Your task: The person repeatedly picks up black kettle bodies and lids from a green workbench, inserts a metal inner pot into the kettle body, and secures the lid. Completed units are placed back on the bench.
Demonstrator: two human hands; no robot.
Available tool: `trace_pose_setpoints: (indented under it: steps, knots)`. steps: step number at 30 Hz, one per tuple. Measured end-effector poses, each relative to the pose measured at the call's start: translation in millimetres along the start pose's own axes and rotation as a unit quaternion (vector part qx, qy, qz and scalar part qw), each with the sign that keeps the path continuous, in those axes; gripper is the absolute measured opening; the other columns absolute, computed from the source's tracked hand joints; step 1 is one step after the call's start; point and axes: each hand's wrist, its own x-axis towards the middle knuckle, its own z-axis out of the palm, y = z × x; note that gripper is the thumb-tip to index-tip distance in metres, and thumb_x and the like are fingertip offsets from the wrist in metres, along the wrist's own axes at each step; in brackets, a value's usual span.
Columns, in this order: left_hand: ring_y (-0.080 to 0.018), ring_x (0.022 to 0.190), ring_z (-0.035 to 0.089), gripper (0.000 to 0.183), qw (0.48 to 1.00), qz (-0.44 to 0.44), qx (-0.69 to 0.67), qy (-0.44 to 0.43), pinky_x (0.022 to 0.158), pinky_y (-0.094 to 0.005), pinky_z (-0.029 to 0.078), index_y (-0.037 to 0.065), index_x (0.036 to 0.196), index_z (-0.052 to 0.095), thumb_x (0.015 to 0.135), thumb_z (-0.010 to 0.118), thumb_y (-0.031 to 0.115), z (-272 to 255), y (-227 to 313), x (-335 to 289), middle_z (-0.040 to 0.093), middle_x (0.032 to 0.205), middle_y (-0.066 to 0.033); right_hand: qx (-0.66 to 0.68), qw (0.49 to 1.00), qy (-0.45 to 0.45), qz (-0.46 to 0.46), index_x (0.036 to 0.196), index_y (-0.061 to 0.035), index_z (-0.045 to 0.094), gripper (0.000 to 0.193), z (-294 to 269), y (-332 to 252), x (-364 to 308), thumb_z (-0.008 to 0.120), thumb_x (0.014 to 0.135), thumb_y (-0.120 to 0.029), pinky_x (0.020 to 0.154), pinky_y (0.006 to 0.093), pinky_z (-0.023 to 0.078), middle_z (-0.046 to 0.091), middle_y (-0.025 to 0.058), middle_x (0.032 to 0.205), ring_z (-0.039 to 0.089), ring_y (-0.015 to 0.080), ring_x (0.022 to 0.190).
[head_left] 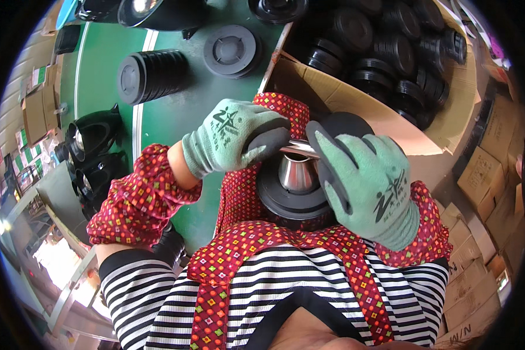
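Observation:
In front of my lap is a black round base part (288, 195), with a shiny silver cone-shaped metal piece (298, 174) standing on it. A thin, curved silver metal part (300, 148) spans the gap between my hands at the top of the cone. My left hand (236, 137), in a green glove with dark fingertips, is closed on the left end of this curved part. On its other end, the bent fingers of my right hand (367, 184), gloved alike, are closed too. A black disc (347, 123) shows partly behind my right fingers.
A stack of black round parts (151, 76) lies on the green table (180, 125), near a flat black disc (231, 49). To the right, an open cardboard box (344, 99) holds many black round parts. Black glossy vessels (96, 137) line the table's left side; cartons (487, 181) stand far right.

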Motion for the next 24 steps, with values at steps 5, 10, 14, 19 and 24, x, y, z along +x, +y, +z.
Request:
trace_pose_setpoints:
  steps: [5,10,14,19,24]
  knots:
    - [-0.0418,0.093,0.069,0.037,0.997,0.072,-0.008,0.031,0.081,-0.0465,0.056,0.007,0.114,0.073,0.081,0.073,0.024,21,-45,13,0.073,0.100,-0.0184,-0.092,0.995,-0.019,0.032,0.142,-0.0042,0.065,0.060,1,-15,2,0.075,0.084,-0.018,0.077,0.0438,0.050,0.064,0.0101,0.096,0.063,0.0290,0.085]
    - [-0.0406,0.081,0.069,0.037,0.997,0.027,0.023,0.071,0.073,-0.0444,0.055,0.006,0.103,0.075,0.080,0.083,0.034,8,-24,6,0.072,0.087,-0.0178,-0.096,0.992,0.087,-0.012,0.133,-0.0024,0.069,0.050,14,-4,7,0.071,0.089,-0.026,0.095,0.0511,0.046,0.067,0.0134,0.105,0.064,0.0319,0.100]
    - [-0.0364,0.074,0.070,0.032,0.971,-0.033,-0.012,0.237,0.069,-0.0428,0.054,0.003,0.100,0.072,0.079,0.087,0.022,23,-32,-35,0.070,0.084,-0.0187,-0.055,0.983,0.154,-0.082,0.144,-0.0082,0.065,0.066,8,-12,-23,0.080,0.083,-0.029,0.122,0.0630,0.029,0.055,0.0207,0.151,0.046,0.0438,0.145]
    - [-0.0234,0.056,0.045,0.025,0.882,-0.174,0.096,0.428,0.055,-0.0379,0.043,0.000,0.084,0.067,0.098,0.077,0.019,66,-59,-113,0.053,0.068,-0.0193,0.169,0.979,0.108,-0.046,0.136,-0.0061,0.066,0.083,63,5,-56,0.094,0.068,-0.045,0.115,0.0546,0.043,0.060,0.0194,0.137,0.055,0.0413,0.133]
    - [-0.0387,0.081,0.067,0.031,0.854,-0.316,0.196,0.363,0.072,-0.0454,0.053,0.008,0.094,0.070,0.075,0.088,0.024,120,-113,-187,0.068,0.087,-0.0164,0.231,0.946,0.219,-0.057,0.110,-0.0034,0.070,0.060,82,3,-41,0.095,0.069,-0.038,0.105,0.0503,0.049,0.064,0.0143,0.115,0.063,0.0379,0.113]
